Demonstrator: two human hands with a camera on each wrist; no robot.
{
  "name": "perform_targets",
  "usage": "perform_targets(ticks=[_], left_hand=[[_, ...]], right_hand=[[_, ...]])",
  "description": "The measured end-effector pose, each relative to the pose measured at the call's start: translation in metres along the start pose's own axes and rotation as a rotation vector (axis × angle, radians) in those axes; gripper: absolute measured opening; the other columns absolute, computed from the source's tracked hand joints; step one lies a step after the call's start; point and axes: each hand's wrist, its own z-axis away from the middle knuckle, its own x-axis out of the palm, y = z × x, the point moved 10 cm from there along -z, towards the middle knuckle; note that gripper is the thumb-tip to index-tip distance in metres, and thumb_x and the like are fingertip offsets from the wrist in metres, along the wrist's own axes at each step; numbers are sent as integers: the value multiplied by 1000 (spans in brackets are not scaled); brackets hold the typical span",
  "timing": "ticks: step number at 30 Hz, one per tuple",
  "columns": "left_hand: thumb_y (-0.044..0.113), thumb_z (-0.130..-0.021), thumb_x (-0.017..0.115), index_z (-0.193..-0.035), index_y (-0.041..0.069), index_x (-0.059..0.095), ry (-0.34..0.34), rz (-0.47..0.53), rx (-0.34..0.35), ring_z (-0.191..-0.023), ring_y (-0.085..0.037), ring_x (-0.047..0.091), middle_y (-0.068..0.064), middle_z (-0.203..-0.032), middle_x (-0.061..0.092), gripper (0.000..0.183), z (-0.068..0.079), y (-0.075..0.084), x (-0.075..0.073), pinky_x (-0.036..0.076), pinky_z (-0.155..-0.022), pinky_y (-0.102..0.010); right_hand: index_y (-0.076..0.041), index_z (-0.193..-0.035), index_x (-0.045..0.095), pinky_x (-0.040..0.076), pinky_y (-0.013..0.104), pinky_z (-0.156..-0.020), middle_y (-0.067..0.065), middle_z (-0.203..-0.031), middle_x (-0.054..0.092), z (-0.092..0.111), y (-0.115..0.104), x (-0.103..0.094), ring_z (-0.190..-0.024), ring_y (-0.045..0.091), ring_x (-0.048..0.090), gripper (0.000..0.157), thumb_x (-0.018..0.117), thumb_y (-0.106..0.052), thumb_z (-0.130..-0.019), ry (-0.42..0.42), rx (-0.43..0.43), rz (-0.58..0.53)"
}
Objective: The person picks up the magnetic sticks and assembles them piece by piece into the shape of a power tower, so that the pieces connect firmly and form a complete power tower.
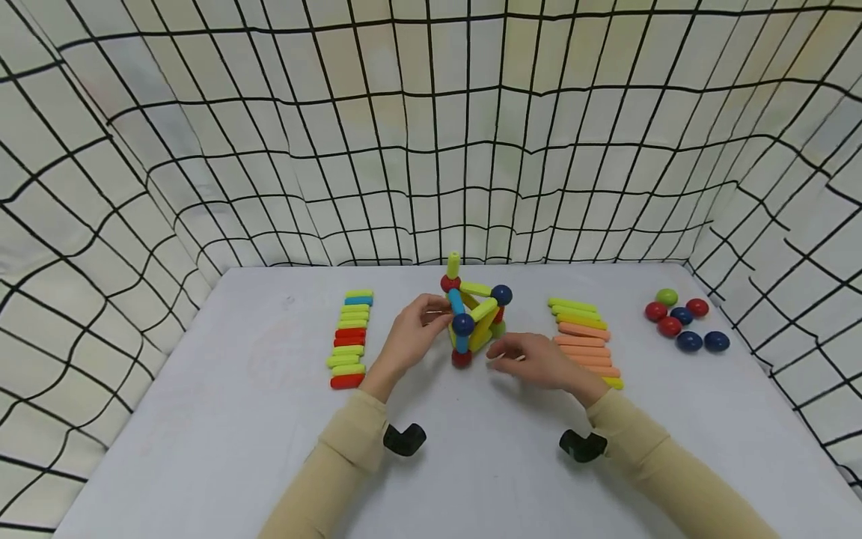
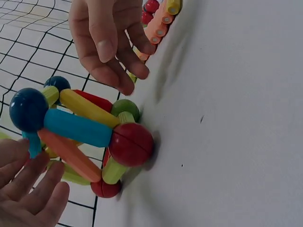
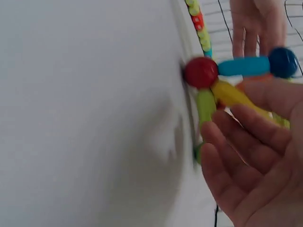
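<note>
Red, blue and yellow-green: ball-and-stick frame [image 1: 483,309] standing between the hands

Frame on the white tabletop [image 1: 465,464], toward the far edge, near mid-width. Front corner: red ball [image 1: 461,359] at the foot, short blue stick [image 1: 462,343] upright from it, dark blue ball [image 1: 463,324] on top. Second blue stick [image 1: 456,302] runs back to a rear red ball [image 1: 450,284]; from that rises a yellow-green stick [image 1: 453,264]. Another dark blue ball [image 1: 501,295] at the upper right; green ball [image 2: 125,110] low down on the right. Orange stick [image 2: 70,155] visible from the left wrist.

Left hand [image 1: 416,333] at the frame's left side, fingers loosely extended, tips right by the sticks; actual contact cannot be told. Right hand [image 1: 539,361] just beside the frame's near right, fingers a little apart and gently bent, thumb clear of them.

Left of the frame: column of short sticks [image 1: 350,337], yellow-green, blue and red. Right: column of longer sticks [image 1: 582,340], yellow-green, yellow and orange, partly behind the right hand and wrist. Farther right: loose balls [image 1: 670,327], three red, three dark blue, one green.

Beige sleeves [image 1: 350,442]; black elbow-shaped piece [image 1: 405,439] at each wrist. Black netting [image 1: 468,143] over pale cloth surrounds the table.
</note>
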Motion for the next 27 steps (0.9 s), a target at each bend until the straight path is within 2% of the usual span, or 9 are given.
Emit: perform_targets(ticks=[3, 6, 9, 12, 14, 17, 21, 27], left_hand=[[21, -98, 61, -122, 15, 61, -18, 19, 0, -115, -20, 60, -1, -121, 63, 25, 8, -4, -10, 50, -96, -37], [21, -97, 62, -120, 14, 62, -44, -43, 5, -111, -20, 61, -2, -118, 64, 24, 20, -5, -22, 51, -95, -38], [18, -95, 65, -117, 9, 64, -99, -195, 7, -107, -21, 61, -6, -115, 66, 24, 37, -8, -38, 51, -94, -39], [11, -91, 69, -112, 4, 66, -155, -378, -1, -103, -23, 61, -9, -109, 67, 22, 54, -16, -58, 51, -92, -41], [7, -88, 70, -107, 3, 69, -177, -495, -14, -98, -23, 60, -8, -104, 67, 19, 61, -23, -69, 50, -89, -41], [2, -85, 70, -102, 2, 71, -207, -610, -46, -91, -23, 61, -6, -97, 68, 17, 68, -34, -82, 51, -85, -42], [-3, -83, 69, -97, 2, 71, -248, -677, -61, -86, -21, 61, -4, -90, 68, 15, 72, -44, -84, 52, -83, -41], [-6, -82, 69, -93, 3, 71, -254, -757, -100, -84, -21, 56, -3, -86, 64, 15, 74, -50, -78, 52, -81, -40]], right_hand=[[-11, -118, 64, 51, 38, -88, 1, -114, 65, -2, 12, -23, -106, 21, 60, 29, 61, -30, -97, 89, 75, -34], [-7, -126, 58, 49, 43, -94, 7, -122, 62, -5, 24, -45, -112, 27, 58, 36, 60, -30, -97, 161, 128, -80], [-4, -134, 51, 46, 47, -99, 13, -130, 58, -11, 29, -52, -118, 31, 56, 45, 60, -29, -97, 156, 135, -105], [-4, -138, 48, 44, 48, -101, 13, -134, 56, -17, 29, -48, -121, 32, 54, 50, 61, -30, -97, 120, 127, -114], [-5, -138, 48, 44, 47, -102, 12, -135, 55, -17, 28, -46, -122, 31, 53, 51, 61, -32, -97, 102, 124, -119], [-7, -136, 50, 45, 46, -101, 10, -134, 56, -19, 27, -44, -122, 30, 53, 48, 62, -32, -96, 102, 126, -128], [-7, -134, 52, 46, 46, -100, 10, -133, 56, -22, 24, -43, -120, 29, 54, 45, 62, -29, -96, 116, 128, -119], [-6, -134, 52, 47, 45, -99, 12, -134, 56, -26, 26, -36, -119, 30, 56, 43, 62, -24, -96, 101, 119, -90]])
